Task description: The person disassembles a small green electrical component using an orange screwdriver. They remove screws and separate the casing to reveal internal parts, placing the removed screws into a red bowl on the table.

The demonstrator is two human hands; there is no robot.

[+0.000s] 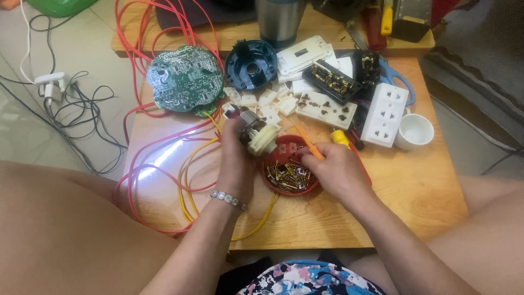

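We see no packages, signs or screens here; the only label-like thing is a dark rectangular patch on the white socket cover (301,53) at the surface's far side.

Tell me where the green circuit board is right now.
In the head view, the round green circuit board lies upper left on the wooden table, beside the dark blue round housing.

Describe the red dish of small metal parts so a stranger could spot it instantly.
Start at the wooden table, near its front edge. Between the left hand and right hand sits the red dish: the only round red container, heaped with brassy screws.
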